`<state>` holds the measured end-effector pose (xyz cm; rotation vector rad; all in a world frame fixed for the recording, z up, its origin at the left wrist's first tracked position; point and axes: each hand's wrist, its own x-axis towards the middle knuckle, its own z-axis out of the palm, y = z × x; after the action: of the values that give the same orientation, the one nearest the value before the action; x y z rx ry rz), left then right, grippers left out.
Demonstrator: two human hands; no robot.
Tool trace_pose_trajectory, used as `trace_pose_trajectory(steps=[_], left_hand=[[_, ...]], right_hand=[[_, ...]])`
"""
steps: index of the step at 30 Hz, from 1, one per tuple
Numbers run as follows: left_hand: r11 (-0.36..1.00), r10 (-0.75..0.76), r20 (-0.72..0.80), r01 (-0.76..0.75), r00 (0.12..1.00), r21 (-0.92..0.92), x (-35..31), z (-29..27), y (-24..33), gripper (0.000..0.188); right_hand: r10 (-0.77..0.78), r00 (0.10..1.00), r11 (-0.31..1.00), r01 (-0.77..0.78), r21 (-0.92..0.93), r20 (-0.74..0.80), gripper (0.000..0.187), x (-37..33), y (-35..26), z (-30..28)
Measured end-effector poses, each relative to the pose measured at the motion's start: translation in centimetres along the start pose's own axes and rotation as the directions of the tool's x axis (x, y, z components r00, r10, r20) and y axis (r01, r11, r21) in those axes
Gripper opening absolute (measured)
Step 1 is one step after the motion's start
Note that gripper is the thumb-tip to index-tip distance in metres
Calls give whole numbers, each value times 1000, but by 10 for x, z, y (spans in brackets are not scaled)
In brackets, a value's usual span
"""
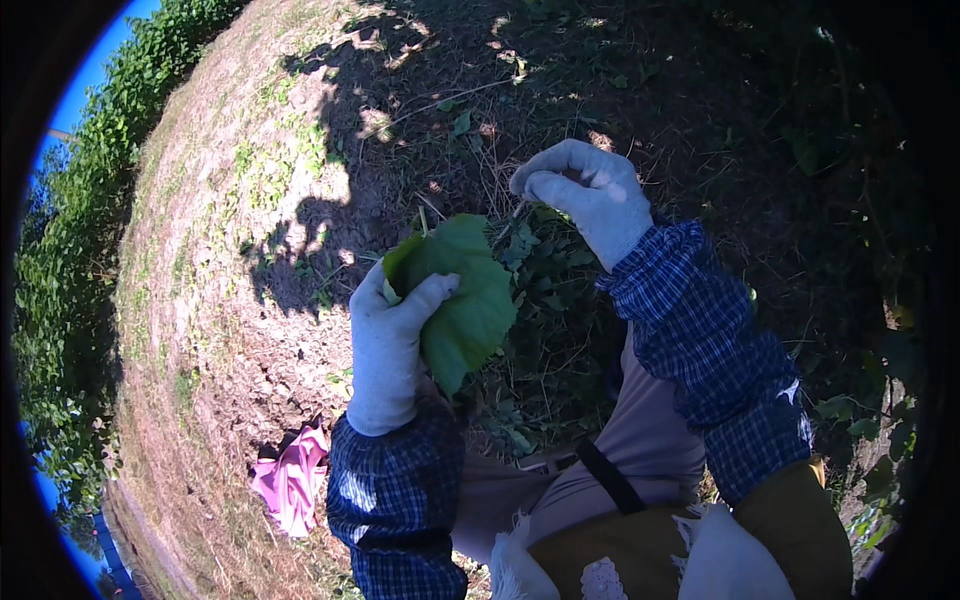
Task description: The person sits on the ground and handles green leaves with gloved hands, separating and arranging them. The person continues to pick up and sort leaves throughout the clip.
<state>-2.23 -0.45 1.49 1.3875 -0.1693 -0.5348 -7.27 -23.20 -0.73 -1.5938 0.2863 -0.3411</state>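
Note:
My left hand (388, 335), in a pale work glove, grips a broad green leaf (468, 300) with its thumb pressed across the face. The leaf looks folded or layered at its left side, and a thin stem sticks up from its top. To the upper right, my right hand (592, 195), gloved the same way, is closed with thumb and forefinger tips together. A thin pale bit shows just below those fingertips, but I cannot make out whether it is held. The right hand is apart from the leaf.
Cut leaves and dry grass (525, 340) lie on the shaded ground before my legs. A pink cloth (293, 482) rests on the sunlit soil at lower left. Leafy vines (70, 300) line the far left, with darker foliage (870, 420) on the right.

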Motion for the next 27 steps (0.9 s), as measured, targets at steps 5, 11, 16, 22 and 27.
trace_pose_trajectory(steps=[5, 11, 16, 22, 27], left_hand=[[998, 5, -9, -6, 1000, -59, 0, 0, 0, 33], [998, -37, 33, 39, 999, -55, 0, 2, 0, 33], [996, -45, 54, 40, 998, 77, 1, -1, -2, 38], [991, -44, 78, 33, 996, 131, 0, -1, -5, 41], [997, -24, 57, 20, 998, 68, 0, -1, -5, 39]], right_hand=[[-293, 944, 925, 320, -203, 154, 31, -5, 6, 10], [-445, 838, 725, 545, -422, 317, 38, -12, 10, 21], [-440, 831, 785, 540, -305, 340, 24, -10, 19, 20], [-47, 985, 999, 43, 22, 168, 15, -3, 4, 10], [-11, 1000, 999, 11, -45, 8, 18, 4, 6, 2]])
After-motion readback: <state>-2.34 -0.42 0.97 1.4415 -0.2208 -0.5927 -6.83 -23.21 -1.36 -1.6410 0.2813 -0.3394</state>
